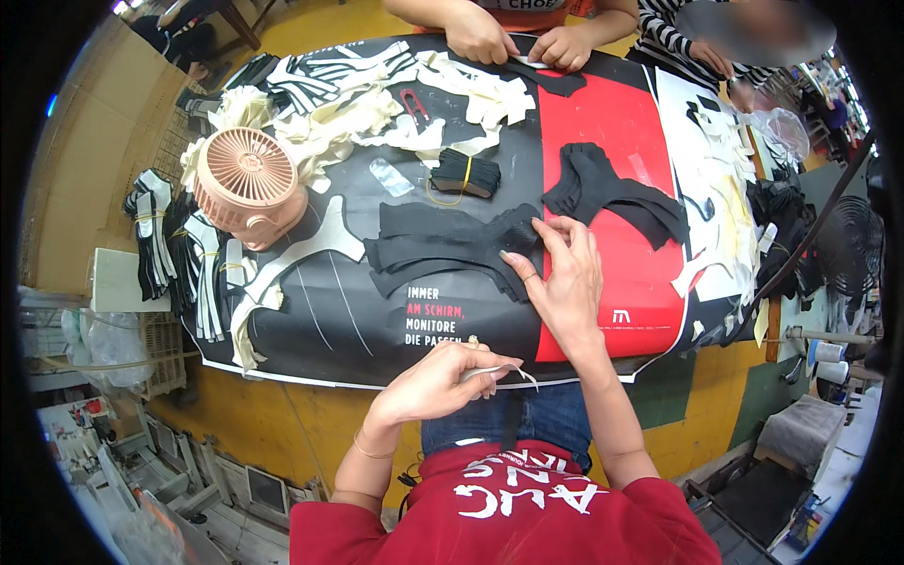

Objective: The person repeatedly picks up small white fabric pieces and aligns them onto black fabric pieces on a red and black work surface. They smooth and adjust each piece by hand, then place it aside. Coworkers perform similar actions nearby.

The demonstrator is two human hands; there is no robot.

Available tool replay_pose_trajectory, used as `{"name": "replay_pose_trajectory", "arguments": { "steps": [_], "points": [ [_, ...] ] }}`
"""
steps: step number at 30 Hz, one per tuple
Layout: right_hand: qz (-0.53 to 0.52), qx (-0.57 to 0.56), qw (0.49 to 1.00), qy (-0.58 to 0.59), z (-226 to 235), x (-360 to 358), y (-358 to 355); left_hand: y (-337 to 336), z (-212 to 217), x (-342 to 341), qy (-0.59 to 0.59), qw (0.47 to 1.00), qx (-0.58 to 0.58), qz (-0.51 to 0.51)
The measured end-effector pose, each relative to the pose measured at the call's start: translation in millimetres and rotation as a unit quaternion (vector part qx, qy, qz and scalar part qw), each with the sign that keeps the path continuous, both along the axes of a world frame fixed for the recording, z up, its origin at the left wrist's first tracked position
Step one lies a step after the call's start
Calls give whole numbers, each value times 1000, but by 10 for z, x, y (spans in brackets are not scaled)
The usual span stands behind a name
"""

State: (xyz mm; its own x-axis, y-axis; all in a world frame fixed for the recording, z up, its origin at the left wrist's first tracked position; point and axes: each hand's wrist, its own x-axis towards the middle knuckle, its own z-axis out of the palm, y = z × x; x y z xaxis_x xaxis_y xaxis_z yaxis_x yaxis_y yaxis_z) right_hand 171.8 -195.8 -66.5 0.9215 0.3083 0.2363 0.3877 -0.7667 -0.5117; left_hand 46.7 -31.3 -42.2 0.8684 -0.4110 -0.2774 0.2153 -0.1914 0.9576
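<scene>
From the head view, here we go: my right hand (570, 282) is in at the centre, thumb and forefinger a little apart, tips down on the right end of a stack of black cloth pieces (428, 240); whether I'm pinching it or only pressing, I can't tell. The stack runs leftward from those fingertips, flat on the tabletop (363, 301), its layers fanned at the left end. Now my left hand (438, 381), lower and left of the right one, well clear of the stack: fingers curled closed around a thin pale thing (499, 370), mostly hidden, right over the table's near edge. Between that hand and the stack there's open black surface with printed lettering. Right of my right hand, the lower part of the red panel (631, 301) lies bare, but above it another spread of black pieces (603, 184) sits just beside the stack's right end. Up top, a banded black bundle (466, 176) crowds the stack; to the left, a forked pale piece (330, 235) comes right up to it, with the pink fan (250, 179) beyond. At the far edge, a co-worker's hands (565, 45) are on black cloth (565, 83).
</scene>
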Motion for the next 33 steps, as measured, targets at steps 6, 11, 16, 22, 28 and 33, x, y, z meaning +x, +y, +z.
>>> {"name": "replay_pose_trajectory", "arguments": {
  "steps": [6,11,16,22,28,33],
  "points": [
    [148,190,965,-107,25,-143,30,-20,4,37,-20,999,39,-29],
    [114,477,869,63,309,-483,-291,-162,141,101,-116,988,-19,-100],
    [-68,417,894,150,389,-376,-1001,-415,174,165,-65,981,-45,-177],
    [-93,13,994,-52,40,-242,-1308,-612,174,316,0,990,-54,-133],
    [-25,34,999,-25,-131,-186,-1360,-717,175,443,121,984,-85,-97],
    [-69,128,987,-69,-62,-244,-1382,-808,93,636,186,976,-109,-16]
  ]
}}
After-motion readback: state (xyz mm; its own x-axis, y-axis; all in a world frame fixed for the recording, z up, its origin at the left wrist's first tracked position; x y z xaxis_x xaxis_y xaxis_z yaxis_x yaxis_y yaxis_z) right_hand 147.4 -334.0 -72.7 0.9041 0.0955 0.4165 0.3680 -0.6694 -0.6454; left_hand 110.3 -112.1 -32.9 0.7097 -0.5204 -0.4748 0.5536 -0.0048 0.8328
